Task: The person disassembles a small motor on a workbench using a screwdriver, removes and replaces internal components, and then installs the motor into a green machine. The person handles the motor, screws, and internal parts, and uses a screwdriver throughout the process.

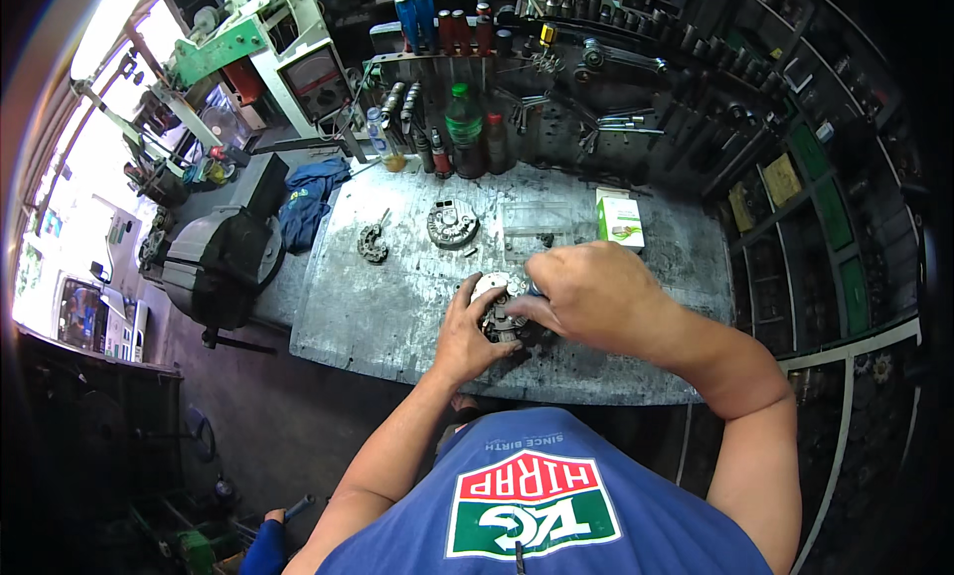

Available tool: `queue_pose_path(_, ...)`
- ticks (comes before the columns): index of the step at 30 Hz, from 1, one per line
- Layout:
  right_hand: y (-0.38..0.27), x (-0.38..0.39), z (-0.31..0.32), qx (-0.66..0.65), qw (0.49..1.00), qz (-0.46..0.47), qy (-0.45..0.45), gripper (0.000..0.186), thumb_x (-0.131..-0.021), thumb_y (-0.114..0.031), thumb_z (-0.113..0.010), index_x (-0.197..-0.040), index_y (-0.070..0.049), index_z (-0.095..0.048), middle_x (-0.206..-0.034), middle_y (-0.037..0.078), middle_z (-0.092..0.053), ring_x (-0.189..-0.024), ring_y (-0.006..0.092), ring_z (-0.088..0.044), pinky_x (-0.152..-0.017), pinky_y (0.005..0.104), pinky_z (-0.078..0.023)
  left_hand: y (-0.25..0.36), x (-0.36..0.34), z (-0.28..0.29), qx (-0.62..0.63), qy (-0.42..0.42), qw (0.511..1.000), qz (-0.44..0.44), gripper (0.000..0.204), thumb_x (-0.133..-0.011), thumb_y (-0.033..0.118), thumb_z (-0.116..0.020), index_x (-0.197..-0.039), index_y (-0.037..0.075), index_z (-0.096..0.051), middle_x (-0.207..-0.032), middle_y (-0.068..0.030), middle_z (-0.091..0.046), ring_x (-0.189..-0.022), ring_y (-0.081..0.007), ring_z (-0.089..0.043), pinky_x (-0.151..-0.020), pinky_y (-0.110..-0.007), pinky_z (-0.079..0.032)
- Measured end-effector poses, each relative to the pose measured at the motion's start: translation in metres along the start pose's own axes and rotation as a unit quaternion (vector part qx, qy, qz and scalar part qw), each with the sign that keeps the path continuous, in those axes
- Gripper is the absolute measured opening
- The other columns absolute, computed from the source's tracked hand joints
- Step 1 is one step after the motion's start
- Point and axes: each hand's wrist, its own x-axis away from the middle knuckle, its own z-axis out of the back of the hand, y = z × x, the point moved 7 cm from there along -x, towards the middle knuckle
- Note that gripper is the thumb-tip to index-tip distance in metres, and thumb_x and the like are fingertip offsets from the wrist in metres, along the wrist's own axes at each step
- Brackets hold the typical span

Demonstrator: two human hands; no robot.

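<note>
The left hand is clamped around the metal part, thumb on the near side and fingers over the far left side, likely to keep it from turning on the tabletop. From about 2 o'clock the right hand comes in as a curled fist, closed on a blue object; only a sliver shows, so I cannot tell its kind. Its thumb lies over the part, perhaps to guide the grip.

Taking that part as the dial's centre, a round metal housing sits at 11 o'clock and a curved part at 10, both apart from the hands, which leaves elbow room. A green and white box stands upright at 2, probably set aside there within reach. Farther out at 10 lies crumpled blue cloth, off the working area.

Just short of 12 a green bottle stands among others along the back edge, and at 1 o'clock wrenches hang beyond the table, presumably to be seen and picked quickly
</note>
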Motion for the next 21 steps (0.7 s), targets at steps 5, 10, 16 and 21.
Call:
queue_pose_path(5,-0.012,0.001,0.014,-0.083,0.981,0.105,0.138,0.032,-0.102,-0.033,-0.081,-0.107,-0.002,-0.073,-0.097,0.019,-0.077,-0.093,0.0412,-0.081,-0.079,0.0518,-0.065,-0.001,-0.007,0.003,0.014,0.008,1.000,-0.021,0.099,-0.067,0.024,-0.107,-0.157,0.014,-0.067,-0.179,-0.0214,-0.040,-0.162,-0.0439,-0.046,-0.131,-0.053,-0.046)
queue_pose_path(10,0.010,-0.006,-0.003,0.022,0.998,-0.051,0.033,0.032,-0.099,-0.027,-0.085,-0.115,-0.003,-0.072,-0.116,0.022,-0.076,-0.109,0.0396,-0.080,-0.087,0.0501,-0.066,-0.005,-0.008,0.000,0.005,-0.008,1.000,-0.023,0.097,-0.069,0.029,-0.106,-0.158,0.020,-0.067,-0.177,-0.0221,-0.041,-0.160,-0.0460,-0.046,-0.131,-0.054,-0.045)
queue_pose_path(16,-0.011,-0.007,0.008,-0.007,0.993,0.063,0.097,0.032,-0.097,-0.026,-0.086,-0.115,-0.003,-0.074,-0.114,0.021,-0.078,-0.099,0.0391,-0.082,-0.084,0.0492,-0.067,-0.007,-0.006,0.000,-0.005,-0.002,1.000,-0.022,0.097,-0.069,0.031,-0.106,-0.157,0.020,-0.068,-0.177,-0.0232,-0.041,-0.158,-0.0470,-0.047,-0.129,-0.056,-0.046)
queue_pose_path(21,-0.006,-0.009,0.004,-0.004,0.999,0.022,0.046,0.027,-0.098,-0.023,-0.084,-0.112,-0.003,-0.074,-0.112,0.019,-0.078,-0.097,0.0378,-0.081,-0.082,0.0470,-0.067,-0.005,-0.007,0.001,0.000,0.008,1.000,-0.029,0.095,-0.070,0.032,-0.106,-0.157,0.020,-0.069,-0.176,-0.0235,-0.041,-0.158,-0.0473,-0.047,-0.129,-0.056,-0.046)
